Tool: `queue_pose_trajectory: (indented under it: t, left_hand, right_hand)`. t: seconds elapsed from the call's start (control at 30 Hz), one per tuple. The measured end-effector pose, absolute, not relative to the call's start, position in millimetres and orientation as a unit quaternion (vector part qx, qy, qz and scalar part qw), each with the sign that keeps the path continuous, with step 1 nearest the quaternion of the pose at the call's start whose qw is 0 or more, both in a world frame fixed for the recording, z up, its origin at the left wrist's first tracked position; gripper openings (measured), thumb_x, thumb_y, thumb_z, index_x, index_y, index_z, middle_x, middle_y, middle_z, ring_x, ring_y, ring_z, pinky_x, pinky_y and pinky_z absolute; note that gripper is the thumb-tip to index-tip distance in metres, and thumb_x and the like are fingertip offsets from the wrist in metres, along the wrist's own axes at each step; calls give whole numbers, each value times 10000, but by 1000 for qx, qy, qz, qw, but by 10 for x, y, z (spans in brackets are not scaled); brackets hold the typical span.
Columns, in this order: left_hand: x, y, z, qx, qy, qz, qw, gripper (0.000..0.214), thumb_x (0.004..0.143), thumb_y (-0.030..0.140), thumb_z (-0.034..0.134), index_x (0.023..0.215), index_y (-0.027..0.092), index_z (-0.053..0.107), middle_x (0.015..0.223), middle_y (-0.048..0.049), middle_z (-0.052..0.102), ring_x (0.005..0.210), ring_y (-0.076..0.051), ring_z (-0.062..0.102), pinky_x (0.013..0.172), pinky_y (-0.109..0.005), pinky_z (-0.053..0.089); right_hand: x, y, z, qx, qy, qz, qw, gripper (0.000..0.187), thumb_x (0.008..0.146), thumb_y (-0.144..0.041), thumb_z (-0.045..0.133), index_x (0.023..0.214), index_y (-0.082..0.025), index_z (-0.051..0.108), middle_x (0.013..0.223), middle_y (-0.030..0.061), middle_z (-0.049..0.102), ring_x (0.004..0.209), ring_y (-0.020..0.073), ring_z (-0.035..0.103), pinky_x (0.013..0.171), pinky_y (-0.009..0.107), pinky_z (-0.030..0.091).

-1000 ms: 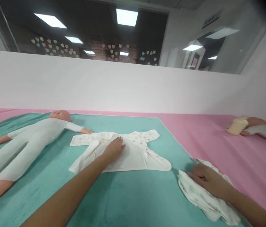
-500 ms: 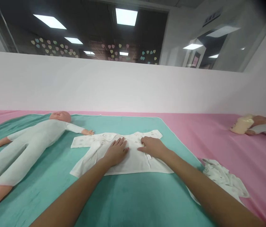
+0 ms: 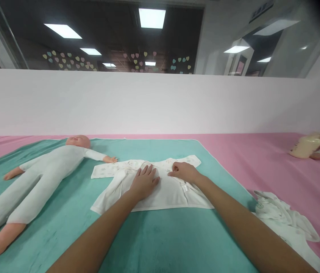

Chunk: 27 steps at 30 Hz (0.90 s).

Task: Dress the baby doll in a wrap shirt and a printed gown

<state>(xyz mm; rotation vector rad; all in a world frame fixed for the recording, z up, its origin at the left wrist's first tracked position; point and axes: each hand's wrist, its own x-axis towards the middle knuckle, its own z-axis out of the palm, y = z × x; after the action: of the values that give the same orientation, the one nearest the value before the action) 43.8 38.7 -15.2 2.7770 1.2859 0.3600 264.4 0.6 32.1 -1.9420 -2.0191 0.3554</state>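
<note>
A small white baby shirt with printed sleeves lies opened out and flat in front of me. My left hand rests flat on its middle, fingers stretched out. On the right part of the shirt, near the neckline, my right hand has its thumb and forefinger together, pinching the fabric edge. A small tag shows on the cloth just below that hand. To the left, a baby doll in a white bodysuit lies on its back, one hand close to the shirt's left sleeve.
A green blanket lies under the shirt and doll, over a pink cover. Crumpled white clothing lies beside my right forearm. At the far right is a yellowish bottle-like object by a partly visible doll limb. A white wall stands behind.
My right thumb and forefinger have closed together on the shirt's edge. The left hand stays flat on the shirt. The whole view has shifted slightly.
</note>
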Motion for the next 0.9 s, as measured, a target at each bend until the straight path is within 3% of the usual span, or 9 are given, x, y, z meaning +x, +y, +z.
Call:
queue_pose_trajectory:
  t: [0.1,0.27,0.4,0.5,0.6,0.77,0.9]
  left_hand:
    - [440,377,-147,892,437,116,34,601,906,504,184,1375,145,292,1476,-110,225,1360,-264,157,1082,-489,134]
    - [433,383,-168,886,446,122,18,592,901,514,175,1364,172,312,1474,-100,235,1361,-254,158,1083,-466,140]
    - [437,378,-166,879,457,134,14,597,893,524,201,1382,189,275,1494,-94,170,1362,-261,155,1081,-447,164]
    - [436,378,-160,876,460,146,12,622,889,527,220,1406,181,217,1506,-95,111,1371,-265,112,1074,-436,192]
    - [420,408,-167,881,452,143,14,580,894,505,228,1385,199,270,1501,-82,147,1369,-266,121,1072,-450,193]
    - [443,486,-152,900,418,119,27,438,908,304,260,1329,245,363,1460,-36,287,1348,-246,205,1073,-484,166]
    - [664,506,-50,928,340,136,62,492,821,101,327,1281,249,420,1406,-36,386,1295,-217,319,1043,-410,240]
  right_hand:
    - [2637,-15,340,-650,-723,174,160,278,688,-466,601,658,-198,533,701,-17,586,626,120,488,536,232,295]
    - [2674,23,353,-641,-655,214,337,275,753,-448,491,652,-193,472,637,-27,499,565,105,434,503,230,305]
    - [2680,73,312,-656,-600,201,412,239,736,-433,500,678,-204,462,599,-47,457,544,109,413,510,239,310]
    - [2653,77,279,-633,-596,188,457,195,733,-403,505,785,-215,510,662,-41,511,610,126,465,578,255,355]
    - [2597,67,260,-614,-592,156,498,192,755,-369,476,865,-220,528,803,-14,580,744,149,522,682,279,390]
    - [2487,58,181,-632,-605,48,482,178,819,-330,409,912,-225,519,918,11,597,841,178,532,735,307,386]
    - [2416,26,108,-635,-635,-6,440,203,853,-320,379,975,-230,514,990,25,597,854,183,541,727,305,382]
